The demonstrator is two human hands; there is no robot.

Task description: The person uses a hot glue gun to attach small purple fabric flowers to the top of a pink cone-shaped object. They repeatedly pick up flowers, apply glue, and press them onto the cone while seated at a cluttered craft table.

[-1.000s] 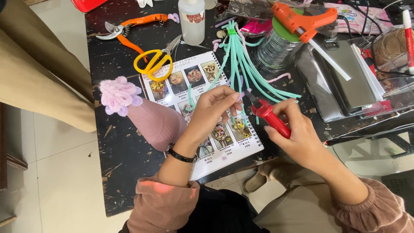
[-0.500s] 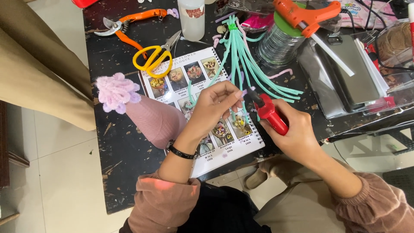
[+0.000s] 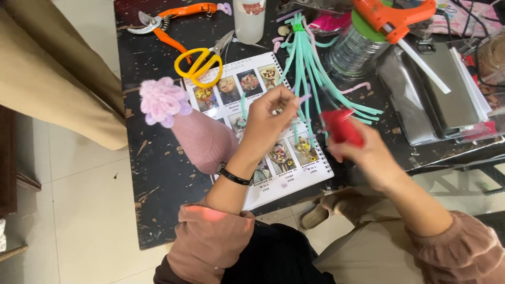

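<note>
Two hands are busy: your left hand pinches a lilac pipe-cleaner piece above the catalogue, your right hand clenches a red tool, and the teal stems lie unworked.

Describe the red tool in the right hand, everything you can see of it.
The red tool is motion-blurred, so its kind and any blades or jaws cannot be made out. It looks like glossy red plastic, small and chunky. The right hand grips it from below, its upper end sticking out toward the mint-green stems. It is held above the black table's edge, right of the spiral-bound booklet, apart from the left hand.
</note>
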